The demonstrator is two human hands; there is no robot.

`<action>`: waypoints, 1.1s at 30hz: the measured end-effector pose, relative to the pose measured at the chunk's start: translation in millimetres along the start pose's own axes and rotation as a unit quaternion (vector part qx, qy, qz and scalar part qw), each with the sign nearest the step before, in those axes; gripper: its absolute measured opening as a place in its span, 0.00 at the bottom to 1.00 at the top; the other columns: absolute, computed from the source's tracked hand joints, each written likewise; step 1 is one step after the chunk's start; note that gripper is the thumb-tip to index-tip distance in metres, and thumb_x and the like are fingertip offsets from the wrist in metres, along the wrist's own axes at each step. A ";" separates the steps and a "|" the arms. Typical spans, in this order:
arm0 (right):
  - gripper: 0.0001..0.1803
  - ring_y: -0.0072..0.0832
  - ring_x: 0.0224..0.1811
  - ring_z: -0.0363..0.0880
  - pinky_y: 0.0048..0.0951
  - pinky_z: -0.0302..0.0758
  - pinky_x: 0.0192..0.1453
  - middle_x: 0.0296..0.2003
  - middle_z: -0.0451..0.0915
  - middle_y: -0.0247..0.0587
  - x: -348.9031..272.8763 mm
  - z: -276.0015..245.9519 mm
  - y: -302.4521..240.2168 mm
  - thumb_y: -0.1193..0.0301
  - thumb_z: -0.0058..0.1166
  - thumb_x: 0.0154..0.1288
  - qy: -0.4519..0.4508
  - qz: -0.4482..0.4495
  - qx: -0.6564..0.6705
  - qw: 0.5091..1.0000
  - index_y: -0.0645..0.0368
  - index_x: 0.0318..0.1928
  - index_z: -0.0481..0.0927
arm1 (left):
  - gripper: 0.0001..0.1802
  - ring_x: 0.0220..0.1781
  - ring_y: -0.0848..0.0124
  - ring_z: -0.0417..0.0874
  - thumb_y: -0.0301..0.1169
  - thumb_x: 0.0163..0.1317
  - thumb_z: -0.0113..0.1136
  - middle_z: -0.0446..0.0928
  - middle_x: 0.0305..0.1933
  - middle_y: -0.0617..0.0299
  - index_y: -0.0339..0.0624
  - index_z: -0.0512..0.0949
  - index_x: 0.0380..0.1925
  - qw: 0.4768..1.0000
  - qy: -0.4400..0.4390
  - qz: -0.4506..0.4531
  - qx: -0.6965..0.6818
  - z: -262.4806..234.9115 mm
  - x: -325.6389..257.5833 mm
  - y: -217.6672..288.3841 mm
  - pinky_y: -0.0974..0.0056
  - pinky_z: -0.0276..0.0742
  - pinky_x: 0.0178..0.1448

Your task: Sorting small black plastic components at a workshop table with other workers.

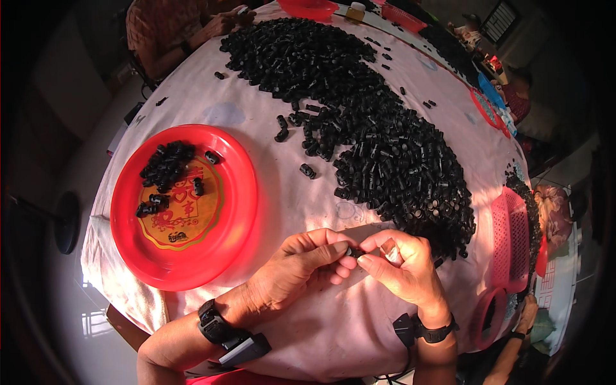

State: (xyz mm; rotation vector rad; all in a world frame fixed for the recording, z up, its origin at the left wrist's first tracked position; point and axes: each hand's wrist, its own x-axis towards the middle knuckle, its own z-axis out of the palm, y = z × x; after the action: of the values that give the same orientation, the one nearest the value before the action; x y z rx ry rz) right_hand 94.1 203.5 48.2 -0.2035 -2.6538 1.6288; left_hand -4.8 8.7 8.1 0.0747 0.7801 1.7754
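My left hand [296,264] and my right hand [408,264] meet over the near part of the cloth. Between their fingertips is a small black cylindrical plastic piece [352,252] with a pale round end, and both hands pinch it. A bit of white material [392,254] shows at the fingers of my right hand; I cannot tell what it is. Just beyond the hands spreads a large pile of black cylindrical pieces [404,167]. To the left stands a round red plastic tray [234,186], with a cluster of black pieces [167,163] on it.
A pale pink cloth [192,106] covers the table. Several stray pieces, such as one black piece [308,171], lie beside the pile. Pink perforated baskets [510,237] line the right edge. Another person's hands [224,24] are at the far left, and a person's forearm [510,353] at lower right.
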 end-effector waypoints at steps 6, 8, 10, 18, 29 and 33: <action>0.10 0.07 0.24 0.71 0.16 0.67 0.27 0.24 0.81 0.29 -4.4 0.1 4.9 0.75 0.62 0.67 0.007 -0.008 0.041 0.999 0.65 0.47 0.83 | 0.10 0.42 0.73 0.83 0.31 0.73 0.58 0.83 0.43 0.60 0.39 0.79 0.49 0.997 -0.012 -0.030 -0.065 -6.9 0.6 -3.4 0.66 0.80 0.53; 0.10 0.06 0.24 0.70 0.15 0.66 0.26 0.24 0.81 0.28 -1.1 3.4 15.3 0.76 0.62 0.67 0.001 -0.009 0.065 0.998 0.65 0.47 0.83 | 0.09 0.42 0.73 0.83 0.29 0.72 0.59 0.83 0.43 0.60 0.39 0.79 0.49 0.996 -0.019 -0.028 -0.079 -8.5 0.8 -2.7 0.66 0.80 0.53; 0.11 0.05 0.24 0.69 0.14 0.64 0.25 0.26 0.82 0.29 -3.2 1.3 14.6 0.76 0.61 0.67 0.016 -0.007 0.113 0.993 0.65 0.49 0.83 | 0.09 0.42 0.73 0.83 0.28 0.71 0.59 0.83 0.43 0.60 0.39 0.79 0.49 0.997 -0.029 -0.025 -0.070 -4.1 0.9 -2.9 0.66 0.80 0.52; 0.12 0.08 0.27 0.76 0.13 0.69 0.27 0.31 0.87 0.35 -1.8 5.9 13.1 0.78 0.60 0.68 0.003 -0.031 0.134 0.990 0.67 0.50 0.82 | 0.11 0.43 0.73 0.83 0.27 0.71 0.60 0.83 0.44 0.59 0.38 0.78 0.51 0.997 -0.028 -0.036 -0.056 -3.0 -0.4 -1.4 0.66 0.81 0.53; 0.07 0.16 0.32 0.85 0.16 0.78 0.31 0.31 0.88 0.40 -4.5 7.4 -11.0 0.74 0.62 0.69 0.047 -0.025 0.112 0.992 0.67 0.41 0.81 | 0.15 0.45 0.74 0.83 0.30 0.73 0.58 0.83 0.46 0.61 0.36 0.77 0.56 0.991 -0.063 -0.047 -0.106 -6.8 -0.3 -5.0 0.69 0.80 0.51; 0.17 0.21 0.25 0.85 0.23 0.77 0.25 0.25 0.85 0.37 -5.9 7.1 -9.9 0.61 0.72 0.60 0.022 -0.028 -0.083 0.996 0.61 0.33 0.80 | 0.16 0.47 0.73 0.84 0.29 0.73 0.58 0.83 0.48 0.59 0.36 0.76 0.57 0.990 -0.064 -0.046 -0.115 -9.5 -0.3 -7.1 0.69 0.81 0.52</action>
State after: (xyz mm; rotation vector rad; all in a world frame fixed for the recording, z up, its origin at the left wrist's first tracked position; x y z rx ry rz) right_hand 98.3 192.0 54.0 -0.1647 -2.7364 1.3717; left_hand -2.8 5.1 -3.0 -0.0012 0.4770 1.7419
